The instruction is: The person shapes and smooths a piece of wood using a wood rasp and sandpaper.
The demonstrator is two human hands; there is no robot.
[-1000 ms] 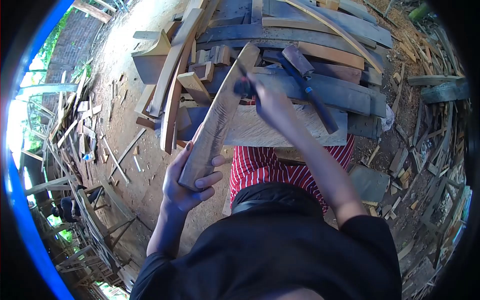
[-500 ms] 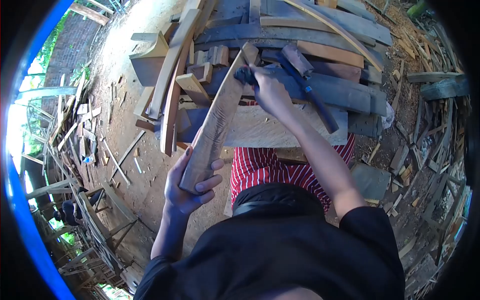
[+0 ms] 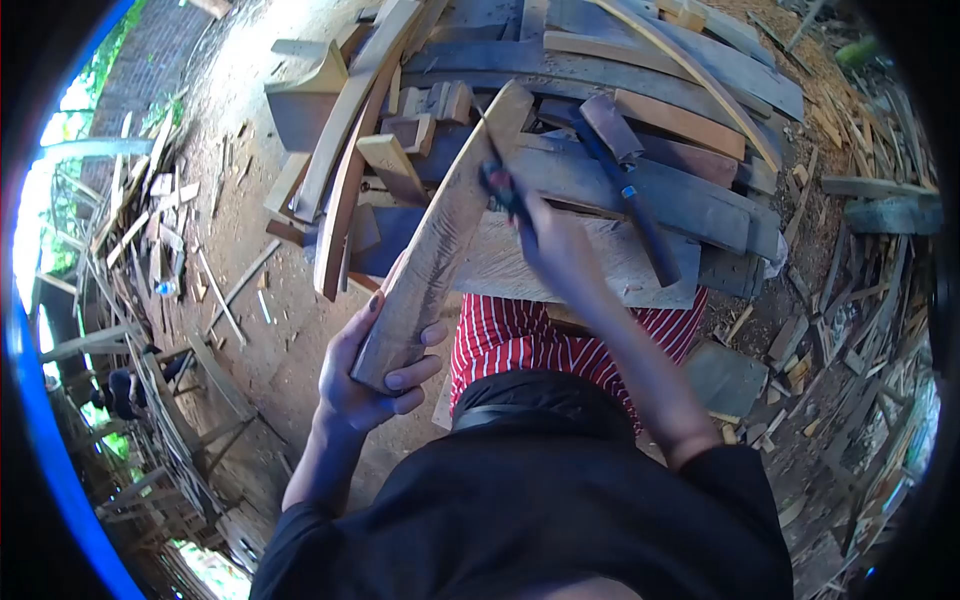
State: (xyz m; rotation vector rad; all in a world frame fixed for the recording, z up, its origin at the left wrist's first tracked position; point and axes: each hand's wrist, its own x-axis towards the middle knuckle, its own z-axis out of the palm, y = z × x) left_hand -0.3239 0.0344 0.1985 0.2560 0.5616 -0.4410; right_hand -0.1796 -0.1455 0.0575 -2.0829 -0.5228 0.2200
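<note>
My left hand [image 3: 372,372] is wrapped around the lower end of a long wooden board [image 3: 440,240], its thumb along one edge and its fingertips over the other. Dark, feathery marks run across the board's face. It slants up and away from me. My right hand [image 3: 555,240], blurred by motion, grips a dark-handled tool [image 3: 497,180] with a bit of red on it. A thin, blade-like strip reaches up from the tool across the board's upper part. The exact kind of tool I cannot tell.
A mallet-like tool [image 3: 645,225] with a dark handle and blue band lies on the stacked planks [image 3: 690,205]. A pale plank [image 3: 590,265] sits just beyond my knees. Long strips [image 3: 350,190] lean at left. Wood scraps [image 3: 815,370] litter the ground at right.
My right hand has moved down and slightly right with the tool, now showing a thin strip above it. The left hand keeps its hold on the board, and the view has shifted slightly.
</note>
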